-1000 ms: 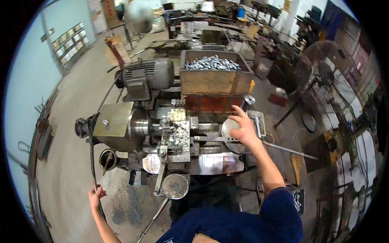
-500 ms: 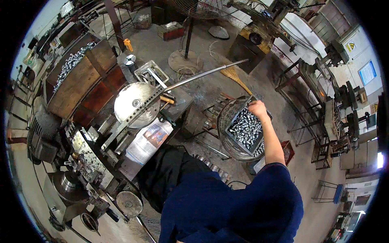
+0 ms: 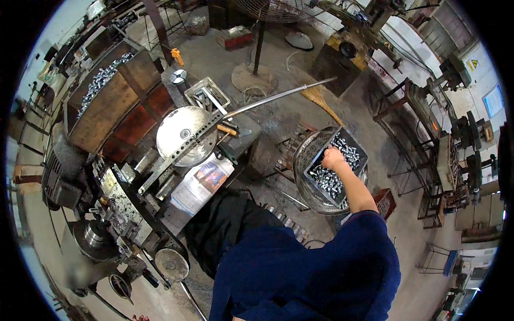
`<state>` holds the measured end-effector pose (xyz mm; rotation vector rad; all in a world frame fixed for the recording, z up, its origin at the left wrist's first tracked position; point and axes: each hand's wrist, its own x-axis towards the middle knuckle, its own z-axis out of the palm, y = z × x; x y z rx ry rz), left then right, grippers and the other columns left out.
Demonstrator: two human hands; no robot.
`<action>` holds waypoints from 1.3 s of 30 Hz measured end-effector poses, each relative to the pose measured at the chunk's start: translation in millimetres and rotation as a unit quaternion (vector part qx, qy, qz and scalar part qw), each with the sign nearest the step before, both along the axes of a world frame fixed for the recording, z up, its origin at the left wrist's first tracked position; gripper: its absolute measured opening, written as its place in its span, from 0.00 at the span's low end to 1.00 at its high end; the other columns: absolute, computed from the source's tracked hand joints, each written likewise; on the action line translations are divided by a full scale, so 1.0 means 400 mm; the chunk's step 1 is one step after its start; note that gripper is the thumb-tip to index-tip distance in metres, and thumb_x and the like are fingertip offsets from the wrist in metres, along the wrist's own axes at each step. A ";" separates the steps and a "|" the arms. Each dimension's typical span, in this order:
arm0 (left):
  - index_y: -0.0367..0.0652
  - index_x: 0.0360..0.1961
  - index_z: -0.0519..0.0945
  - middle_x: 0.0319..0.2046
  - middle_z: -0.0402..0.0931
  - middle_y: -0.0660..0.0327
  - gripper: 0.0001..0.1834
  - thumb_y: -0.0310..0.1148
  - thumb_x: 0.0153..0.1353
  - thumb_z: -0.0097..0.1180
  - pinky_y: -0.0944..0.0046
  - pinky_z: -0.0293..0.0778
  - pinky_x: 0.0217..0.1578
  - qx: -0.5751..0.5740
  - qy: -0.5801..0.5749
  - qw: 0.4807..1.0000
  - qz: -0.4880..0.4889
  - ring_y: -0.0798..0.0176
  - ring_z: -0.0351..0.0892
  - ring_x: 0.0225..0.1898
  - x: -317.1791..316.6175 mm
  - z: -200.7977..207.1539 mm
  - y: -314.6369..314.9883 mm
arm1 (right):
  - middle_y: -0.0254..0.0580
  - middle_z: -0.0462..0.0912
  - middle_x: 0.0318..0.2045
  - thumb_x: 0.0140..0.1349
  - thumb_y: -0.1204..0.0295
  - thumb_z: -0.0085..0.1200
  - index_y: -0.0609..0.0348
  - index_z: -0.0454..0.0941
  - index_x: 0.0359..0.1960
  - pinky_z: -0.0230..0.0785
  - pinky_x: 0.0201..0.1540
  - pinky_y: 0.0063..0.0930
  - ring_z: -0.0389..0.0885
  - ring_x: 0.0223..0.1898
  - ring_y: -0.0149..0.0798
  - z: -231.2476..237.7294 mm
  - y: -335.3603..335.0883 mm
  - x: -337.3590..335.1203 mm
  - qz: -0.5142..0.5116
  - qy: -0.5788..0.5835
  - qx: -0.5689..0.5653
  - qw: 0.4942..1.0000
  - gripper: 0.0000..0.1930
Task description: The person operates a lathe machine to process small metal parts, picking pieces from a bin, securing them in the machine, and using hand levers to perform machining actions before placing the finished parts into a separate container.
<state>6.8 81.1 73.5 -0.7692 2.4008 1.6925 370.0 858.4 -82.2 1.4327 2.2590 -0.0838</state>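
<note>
- Small metal pieces point(image 3: 327, 180) lie under and around our right hand's point(image 3: 333, 159) fingers, inside the dark tray point(image 3: 320, 191).
- Those fingers have shifted from the tray's far corner onto the pieces (bunched; we cannot tell whether they hold any).
- Far left of them, our left hand point(image 3: 141, 318) barely shows, grip unclear.

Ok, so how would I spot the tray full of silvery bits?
Find the standing fan at the top, then look down-right past the straw broom. Over a round basin sits a dark four-sided tray of shiny metal bits, the only container with the right hand inside.
</note>
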 end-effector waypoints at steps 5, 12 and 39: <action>0.36 0.56 0.65 0.48 0.66 0.47 0.26 0.41 0.61 0.48 0.55 0.67 0.47 0.002 -0.003 1.000 0.002 0.50 0.70 0.47 0.008 0.003 -0.005 | 0.55 0.69 0.50 0.45 0.66 0.51 0.64 0.77 0.41 0.64 0.54 0.33 0.69 0.53 0.49 0.001 -0.001 -0.023 -0.039 0.001 0.001 0.999 0.21; 0.36 0.58 0.64 0.52 0.65 0.45 0.26 0.42 0.63 0.45 0.54 0.65 0.51 0.007 -0.009 1.000 0.007 0.47 0.68 0.51 0.022 0.001 -0.022 | 0.59 0.65 0.54 0.42 0.64 0.53 0.65 0.77 0.42 0.61 0.57 0.34 0.67 0.55 0.51 0.019 -0.032 -0.037 -0.054 0.048 0.011 0.997 0.24; 0.37 0.59 0.62 0.56 0.63 0.46 0.28 0.45 0.63 0.43 0.51 0.60 0.55 0.018 -0.016 1.000 0.000 0.48 0.65 0.56 0.057 0.032 -0.006 | 0.52 0.67 0.53 0.38 0.58 0.57 0.60 0.79 0.39 0.59 0.58 0.32 0.63 0.56 0.49 -0.001 -0.020 -0.020 -0.010 0.048 0.055 0.997 0.25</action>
